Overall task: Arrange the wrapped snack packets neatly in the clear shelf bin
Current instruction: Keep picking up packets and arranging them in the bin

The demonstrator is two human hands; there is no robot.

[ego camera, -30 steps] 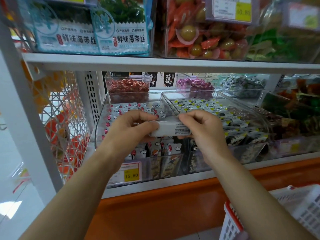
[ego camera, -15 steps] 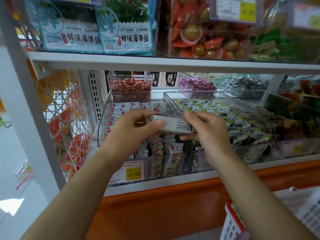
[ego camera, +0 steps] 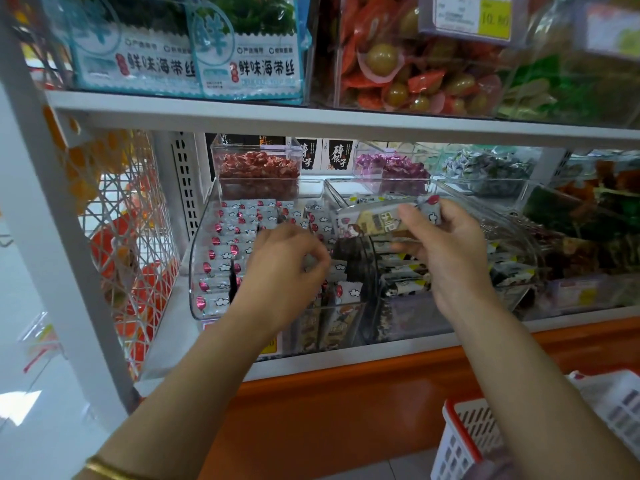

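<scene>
Fingers of right hand [ego camera: 450, 258] pinching snack packets [ego camera: 374, 221], left hand [ego camera: 284, 275] grip unclear, tag [ego camera: 465, 15] 10.80

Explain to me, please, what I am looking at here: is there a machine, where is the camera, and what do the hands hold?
There is no machine here. A person wears a wide-angle camera on the head, so the single picture looks forward and down at that person's own two bare hands in front of a shop shelf. The right hand pinches a long wrapped snack packet and holds it up over the bins. The left hand reaches down with curled fingers into the clear bin, among the rows of small packets lying there. Whether it grips one cannot be told. To the right stands a second clear bin with other packets, and a white basket shows at the bottom right.
</scene>
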